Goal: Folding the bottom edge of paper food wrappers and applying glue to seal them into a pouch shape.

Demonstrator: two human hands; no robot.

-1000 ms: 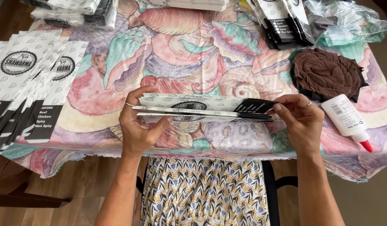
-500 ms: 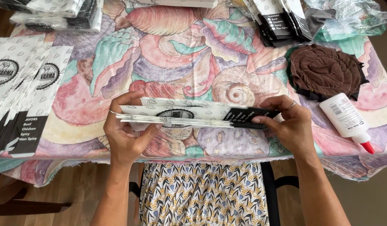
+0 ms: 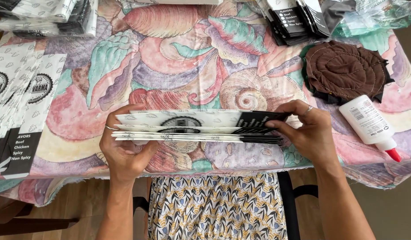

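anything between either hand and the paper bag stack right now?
Nothing visible. The left hand grips the stack of paper bags at its white end and the right hand pinches the black end, both in direct contact. The glue bottle and brown fabric mat lie apart to the right.

The stack of bags (image 3: 196, 129) sits at lower centre of the frame, held flat and level between both hands, just above the table's near edge. The bags are long, white paper with a dark round emblem in the middle and a black band at the right end. The top bags are fanned up slightly, and the lower ones lie pressed together.
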